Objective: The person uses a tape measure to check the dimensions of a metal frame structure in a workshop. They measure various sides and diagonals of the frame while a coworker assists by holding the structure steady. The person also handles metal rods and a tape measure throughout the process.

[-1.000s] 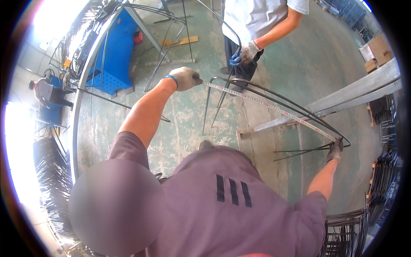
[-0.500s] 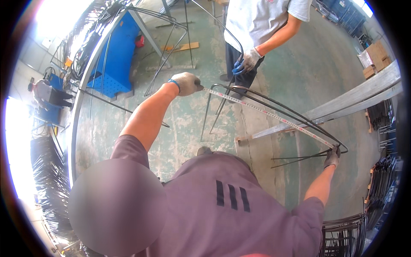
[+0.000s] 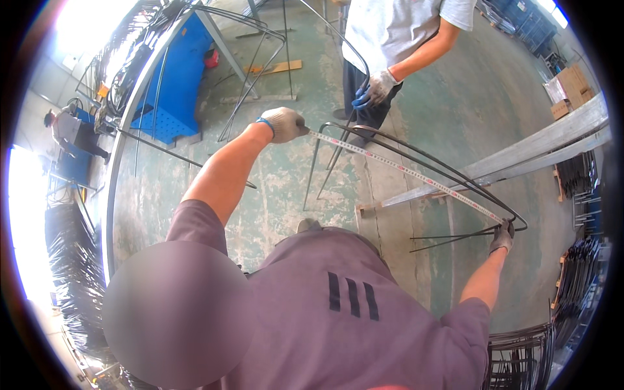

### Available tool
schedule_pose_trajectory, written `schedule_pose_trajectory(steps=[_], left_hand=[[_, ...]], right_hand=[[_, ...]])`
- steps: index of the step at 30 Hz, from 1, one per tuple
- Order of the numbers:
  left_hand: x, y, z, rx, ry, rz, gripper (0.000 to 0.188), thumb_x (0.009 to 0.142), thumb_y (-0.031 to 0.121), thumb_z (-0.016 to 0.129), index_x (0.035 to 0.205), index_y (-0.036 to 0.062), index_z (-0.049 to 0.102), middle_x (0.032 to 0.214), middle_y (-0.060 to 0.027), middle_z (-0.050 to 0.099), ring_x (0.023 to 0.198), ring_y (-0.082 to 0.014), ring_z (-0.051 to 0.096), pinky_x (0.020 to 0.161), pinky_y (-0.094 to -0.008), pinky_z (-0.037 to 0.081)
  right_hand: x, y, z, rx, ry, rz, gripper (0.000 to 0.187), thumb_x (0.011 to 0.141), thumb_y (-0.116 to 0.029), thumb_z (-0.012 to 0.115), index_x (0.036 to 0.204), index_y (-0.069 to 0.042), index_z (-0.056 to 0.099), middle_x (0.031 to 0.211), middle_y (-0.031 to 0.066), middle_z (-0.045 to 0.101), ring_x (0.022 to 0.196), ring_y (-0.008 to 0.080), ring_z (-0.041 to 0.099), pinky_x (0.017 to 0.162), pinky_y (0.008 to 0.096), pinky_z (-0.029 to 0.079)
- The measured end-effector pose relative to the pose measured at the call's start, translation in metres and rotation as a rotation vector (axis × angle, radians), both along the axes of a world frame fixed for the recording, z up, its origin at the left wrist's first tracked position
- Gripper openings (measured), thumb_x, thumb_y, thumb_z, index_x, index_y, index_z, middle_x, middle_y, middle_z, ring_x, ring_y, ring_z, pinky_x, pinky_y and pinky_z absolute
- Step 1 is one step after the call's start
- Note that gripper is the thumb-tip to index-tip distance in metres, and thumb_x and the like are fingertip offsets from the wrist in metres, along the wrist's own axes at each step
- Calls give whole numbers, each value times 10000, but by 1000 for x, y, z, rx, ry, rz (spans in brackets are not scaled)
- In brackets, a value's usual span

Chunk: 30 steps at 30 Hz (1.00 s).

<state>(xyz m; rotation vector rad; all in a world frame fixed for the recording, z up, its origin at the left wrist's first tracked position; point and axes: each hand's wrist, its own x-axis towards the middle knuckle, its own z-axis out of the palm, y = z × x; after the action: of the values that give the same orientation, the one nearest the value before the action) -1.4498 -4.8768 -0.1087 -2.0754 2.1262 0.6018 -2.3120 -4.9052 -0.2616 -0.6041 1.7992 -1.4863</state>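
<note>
Worn green concrete floor (image 3: 286, 175), blue metal machine (image 3: 172, 97) at left, cardboard boxes (image 3: 572, 88) far right, bright daylight upper left.

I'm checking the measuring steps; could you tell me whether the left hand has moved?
No: the left hand keeps its place beside the blue bench.

Both arms reach forward and spread wide. The left arm stretches up and out, elbow slightly bent, its gloved left hand (image 3: 283, 123) closed in a fist-like grip. The right arm extends nearly straight, its gloved right hand (image 3: 502, 236) clenched, knuckles upward.
</note>
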Motion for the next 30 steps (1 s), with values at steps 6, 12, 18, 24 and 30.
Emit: schedule_pose_trajectory(steps=[6, 12, 18, 24, 30], left_hand=[[-3, 1, -5, -9, -14, -4, 418, 1018, 484, 626, 1105, 111, 794, 1069, -194, 772, 1045, -425, 709, 914, -496, 551], [-3, -2, -8, 17, 10, 1, 408, 1020, 471, 639, 1130, 114, 802, 1088, -184, 781, 1062, -410, 719, 922, -487, 554], [3, 13, -8, 17, -12, 34, 410, 1017, 474, 644, 1140, 118, 806, 1091, -174, 785, 1062, -411, 719, 928, -487, 558], [2, 12, -22, 43, -74, -24, 456, 1026, 509, 604, 1145, 121, 811, 1121, -169, 789, 1064, -386, 736, 930, -487, 575], [23, 29, -62, -110, 120, -98, 415, 965, 443, 705, 982, 35, 783, 929, -256, 736, 894, -468, 701, 803, -513, 548]], right_hand=[[-4, 0, -7, 201, 200, -39, 284, 1086, -275, 703, 1344, -158, 693, 1226, -13, 730, 1085, 126, 679, 885, 324, 548], [-22, 6, -30, 239, 389, -100, 306, 1053, -301, 740, 1308, -132, 744, 1056, -19, 760, 921, 136, 701, 751, 309, 511], [94, 26, 19, 64, 826, -455, 272, 1020, -211, 752, 1236, -45, 757, 1107, 84, 782, 962, 234, 732, 845, 364, 576], [296, 75, 111, -759, 1217, 49, 178, 1000, -144, 752, 1121, -14, 751, 1121, 169, 751, 1000, 330, 713, 915, 444, 579], [381, 56, 128, -639, 1298, 305, 388, 823, -235, 855, 1163, -89, 737, 1136, 120, 721, 1115, 359, 664, 1036, 532, 498]])
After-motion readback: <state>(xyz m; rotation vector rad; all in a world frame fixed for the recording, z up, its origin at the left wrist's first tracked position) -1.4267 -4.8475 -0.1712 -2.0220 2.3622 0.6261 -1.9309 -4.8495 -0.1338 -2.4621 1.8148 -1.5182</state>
